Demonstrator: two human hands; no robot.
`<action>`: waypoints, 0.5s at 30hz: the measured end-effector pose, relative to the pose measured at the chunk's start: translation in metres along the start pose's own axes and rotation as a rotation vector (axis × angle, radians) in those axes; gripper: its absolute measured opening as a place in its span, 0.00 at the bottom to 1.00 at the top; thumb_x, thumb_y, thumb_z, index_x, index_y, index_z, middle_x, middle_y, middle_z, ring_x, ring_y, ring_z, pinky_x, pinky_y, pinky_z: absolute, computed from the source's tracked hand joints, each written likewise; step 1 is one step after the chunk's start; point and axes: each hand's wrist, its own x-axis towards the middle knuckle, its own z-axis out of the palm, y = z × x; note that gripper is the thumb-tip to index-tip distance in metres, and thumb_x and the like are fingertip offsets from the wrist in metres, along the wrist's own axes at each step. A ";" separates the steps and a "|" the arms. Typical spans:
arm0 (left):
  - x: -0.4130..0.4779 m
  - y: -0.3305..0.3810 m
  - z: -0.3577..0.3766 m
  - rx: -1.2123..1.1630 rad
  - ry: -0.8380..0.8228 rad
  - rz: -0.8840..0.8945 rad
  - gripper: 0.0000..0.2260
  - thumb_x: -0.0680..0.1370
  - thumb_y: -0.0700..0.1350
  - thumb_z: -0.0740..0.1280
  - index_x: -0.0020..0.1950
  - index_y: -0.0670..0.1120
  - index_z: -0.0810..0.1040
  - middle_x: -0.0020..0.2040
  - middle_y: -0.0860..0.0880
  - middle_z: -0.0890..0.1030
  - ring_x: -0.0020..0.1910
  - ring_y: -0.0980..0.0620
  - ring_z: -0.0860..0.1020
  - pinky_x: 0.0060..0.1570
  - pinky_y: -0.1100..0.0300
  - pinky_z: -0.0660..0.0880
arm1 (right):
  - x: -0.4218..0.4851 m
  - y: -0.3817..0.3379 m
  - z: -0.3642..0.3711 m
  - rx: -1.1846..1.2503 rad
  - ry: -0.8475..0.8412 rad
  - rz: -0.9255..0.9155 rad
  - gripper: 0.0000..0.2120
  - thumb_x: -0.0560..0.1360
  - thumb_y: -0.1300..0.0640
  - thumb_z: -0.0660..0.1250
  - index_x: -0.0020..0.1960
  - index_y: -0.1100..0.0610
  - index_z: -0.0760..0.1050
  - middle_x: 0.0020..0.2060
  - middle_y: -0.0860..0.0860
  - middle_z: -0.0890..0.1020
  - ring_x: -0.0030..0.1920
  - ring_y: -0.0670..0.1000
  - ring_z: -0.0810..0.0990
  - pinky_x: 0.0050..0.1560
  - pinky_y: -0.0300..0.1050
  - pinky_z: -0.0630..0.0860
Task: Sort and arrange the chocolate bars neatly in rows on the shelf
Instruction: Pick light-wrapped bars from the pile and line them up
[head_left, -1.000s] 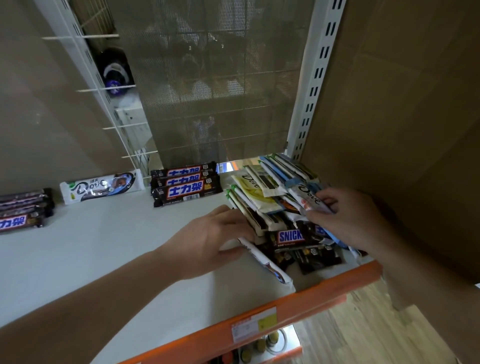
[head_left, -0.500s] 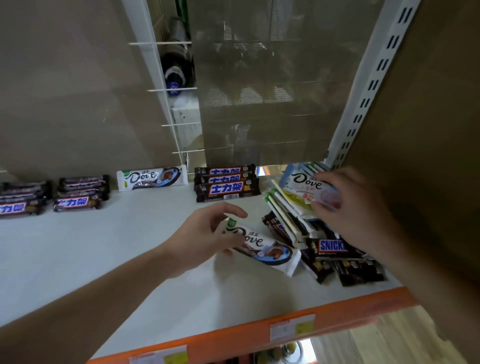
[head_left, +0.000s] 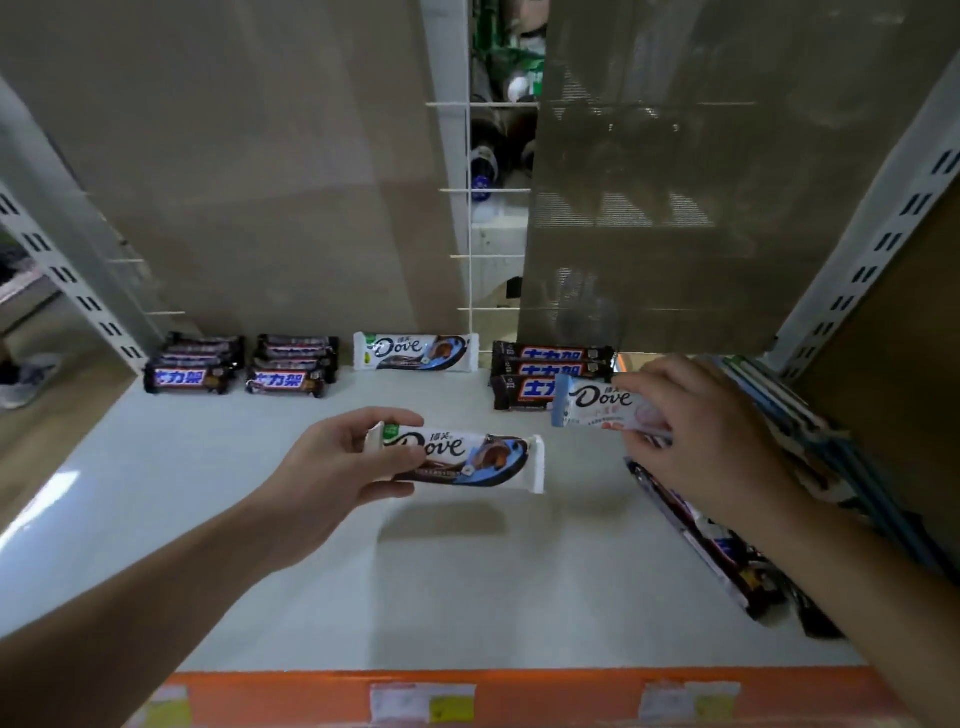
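Note:
My left hand (head_left: 337, 467) grips the left end of a white Dove bar (head_left: 467, 460) and holds it level above the middle of the white shelf (head_left: 208, 519). My right hand (head_left: 711, 431) holds a pale pink-and-blue Dove bar (head_left: 597, 408) above the right side of the shelf. At the back lies another white Dove bar (head_left: 415, 352). Stacks of dark Snickers bars sit at the back: two on the left (head_left: 192, 364) (head_left: 293, 366), one right of centre (head_left: 540, 369). An unsorted pile of bars (head_left: 727, 561) lies under my right forearm.
The shelf has an orange front edge (head_left: 519, 696) with price labels. Slotted white uprights (head_left: 883, 249) flank it left and right. A wire grid (head_left: 488, 223) with bottles behind it stands at the back. Thin blue-edged packs (head_left: 810, 431) lean at the far right.
My left hand lifted the white Dove bar off the shelf and now holds it level. My right hand carried the pink Dove bar down and left, away from the pile. The view swung left.

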 end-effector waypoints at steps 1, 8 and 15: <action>-0.003 0.000 -0.007 -0.016 0.015 -0.007 0.13 0.69 0.36 0.71 0.54 0.40 0.79 0.45 0.40 0.84 0.48 0.42 0.83 0.48 0.52 0.80 | 0.004 -0.005 0.004 0.000 0.002 -0.020 0.22 0.66 0.60 0.74 0.60 0.55 0.78 0.50 0.48 0.76 0.52 0.49 0.72 0.49 0.47 0.74; -0.018 -0.002 -0.056 -0.106 0.110 -0.020 0.16 0.68 0.36 0.71 0.55 0.41 0.78 0.48 0.38 0.83 0.48 0.42 0.83 0.47 0.53 0.81 | 0.032 -0.038 0.034 0.010 0.012 -0.126 0.23 0.65 0.60 0.74 0.59 0.55 0.78 0.49 0.50 0.77 0.49 0.53 0.73 0.48 0.50 0.74; -0.024 -0.002 -0.104 -0.154 0.175 -0.017 0.15 0.68 0.37 0.71 0.54 0.43 0.79 0.49 0.38 0.83 0.49 0.42 0.82 0.46 0.56 0.81 | 0.059 -0.075 0.072 0.021 0.042 -0.154 0.22 0.64 0.59 0.74 0.58 0.54 0.78 0.49 0.49 0.79 0.50 0.53 0.72 0.50 0.52 0.74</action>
